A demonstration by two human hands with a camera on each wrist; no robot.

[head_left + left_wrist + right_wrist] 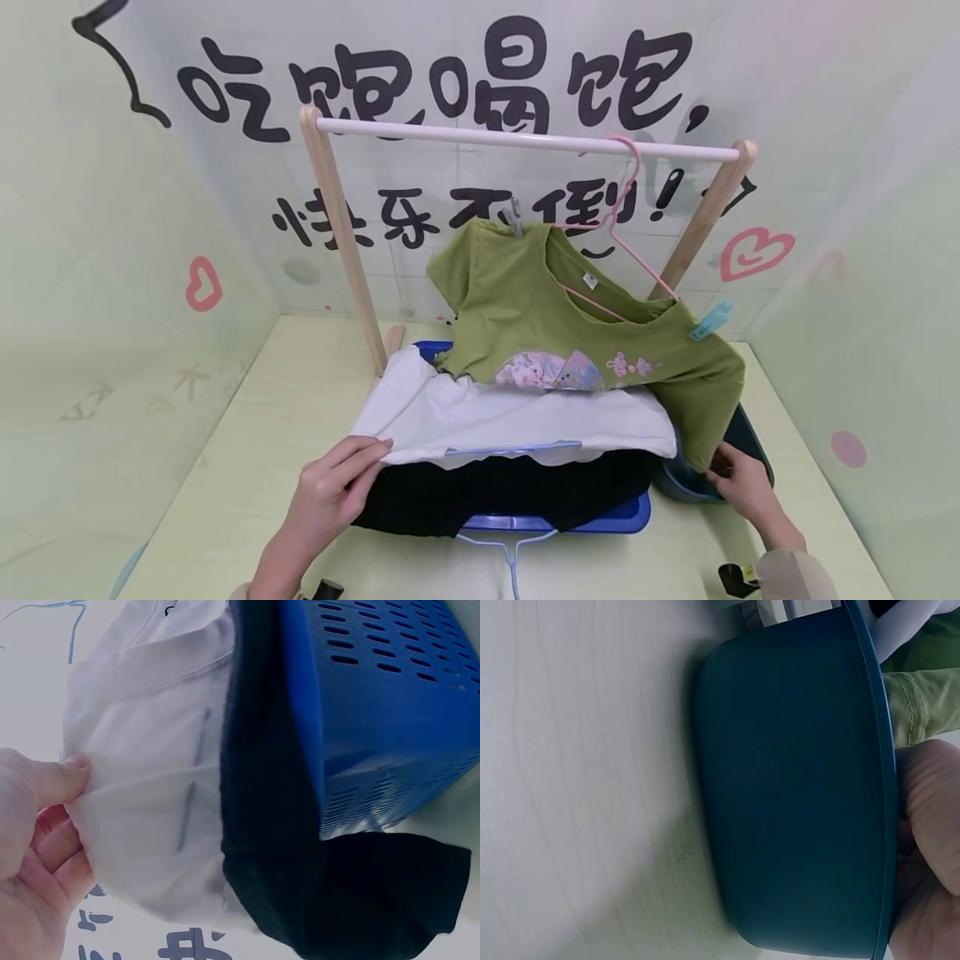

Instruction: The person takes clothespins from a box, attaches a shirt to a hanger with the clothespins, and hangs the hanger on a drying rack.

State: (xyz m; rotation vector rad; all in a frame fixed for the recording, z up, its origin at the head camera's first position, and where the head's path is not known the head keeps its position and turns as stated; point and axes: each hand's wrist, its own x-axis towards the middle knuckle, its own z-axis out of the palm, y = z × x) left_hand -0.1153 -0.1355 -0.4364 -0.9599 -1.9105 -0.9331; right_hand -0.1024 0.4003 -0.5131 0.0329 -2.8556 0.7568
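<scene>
My left hand [333, 483] pinches the near left edge of a white garment [510, 417], thumb on top in the left wrist view. A light blue hanger bar [517, 449] shows along that garment's near edge. Beneath it, a black garment [510, 492] lies over a blue basket [592, 523]. My right hand [742, 482] is at the teal bin [690, 492], beside the hanging sleeve of a green T-shirt [592, 325]. Its fingertips are partly hidden behind the bin's rim in the right wrist view. The shirt hangs on a pink hanger [626, 242].
A wooden rack with a white rod [525, 140] stands behind the clothes. A grey clothespin [513, 218] and a light blue clothespin [711, 321] are clipped on the green shirt's shoulders. A light blue hanger hook [512, 560] sticks out at the front over the table [240, 467].
</scene>
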